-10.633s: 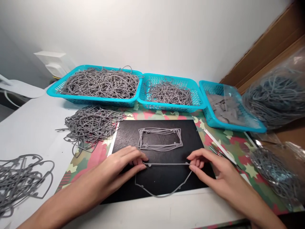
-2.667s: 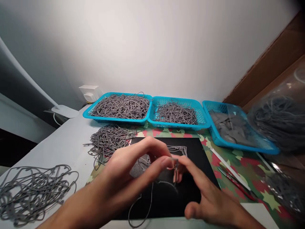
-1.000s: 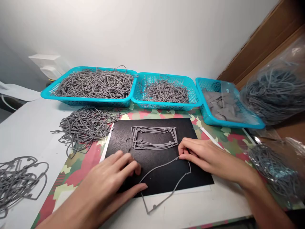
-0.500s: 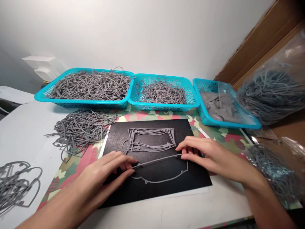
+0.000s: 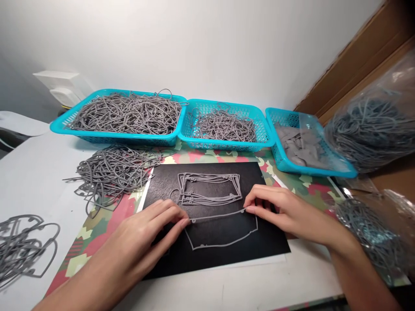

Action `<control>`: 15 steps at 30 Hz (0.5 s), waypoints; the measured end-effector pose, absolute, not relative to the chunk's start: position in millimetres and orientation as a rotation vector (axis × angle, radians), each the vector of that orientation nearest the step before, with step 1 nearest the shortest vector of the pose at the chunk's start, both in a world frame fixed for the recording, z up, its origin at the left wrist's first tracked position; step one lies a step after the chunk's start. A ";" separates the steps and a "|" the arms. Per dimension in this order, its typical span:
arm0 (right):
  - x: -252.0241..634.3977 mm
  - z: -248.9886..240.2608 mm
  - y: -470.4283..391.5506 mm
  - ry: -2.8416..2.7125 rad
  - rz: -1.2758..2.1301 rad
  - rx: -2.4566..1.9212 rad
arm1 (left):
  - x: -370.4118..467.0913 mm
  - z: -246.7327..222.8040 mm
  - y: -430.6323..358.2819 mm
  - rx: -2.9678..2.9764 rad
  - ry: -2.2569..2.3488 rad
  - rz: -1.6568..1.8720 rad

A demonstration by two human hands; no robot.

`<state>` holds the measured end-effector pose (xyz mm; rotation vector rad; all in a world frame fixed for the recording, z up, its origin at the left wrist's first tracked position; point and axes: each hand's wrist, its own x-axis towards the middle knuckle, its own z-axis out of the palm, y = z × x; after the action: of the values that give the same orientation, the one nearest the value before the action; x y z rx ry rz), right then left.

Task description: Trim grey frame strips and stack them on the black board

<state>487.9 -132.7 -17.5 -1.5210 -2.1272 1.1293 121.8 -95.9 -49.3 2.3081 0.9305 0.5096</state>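
A thin grey rubber loop (image 5: 223,245) with small tabs lies on a black sheet (image 5: 266,242), spread into a four-sided outline. My left hand (image 5: 162,233) pinches its upper left corner between thumb and fingers. At the upper right corner, my right hand (image 5: 279,207) grips the same loop with its fingertips. Just above, on the same sheet, several similar loops (image 5: 210,200) are stacked in a rectangular shape.
Along the wall stand a blue basket (image 5: 129,135) and a second basket (image 5: 227,143) of grey loops, and a third (image 5: 308,170) with flat grey pieces. Loose loops (image 5: 110,172) lie left of the sheet, more (image 5: 26,246) at far left. Bagged loops (image 5: 372,129) are at right.
The loop's left side has been pulled out into a straighter edge with a sharp lower corner. Both hands have closer pinches at its upper corners. The view has shifted slightly.
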 end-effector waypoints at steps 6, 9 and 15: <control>485.5 -14.4 -132.2 -2.120 1.144 -1.555 | 128.3 -49.2 -95.8 2.356 0.894 0.610; 485.6 -15.4 -132.5 -2.108 1.164 -1.560 | 126.9 -49.4 -96.1 2.267 0.906 0.537; 486.6 -15.4 -135.0 -2.064 1.191 -1.619 | 125.5 -50.2 -92.9 2.117 0.916 0.423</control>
<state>486.6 -135.0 -15.4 -1.6192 -2.0636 1.1909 125.5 -92.9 -50.2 2.1166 0.9158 0.4227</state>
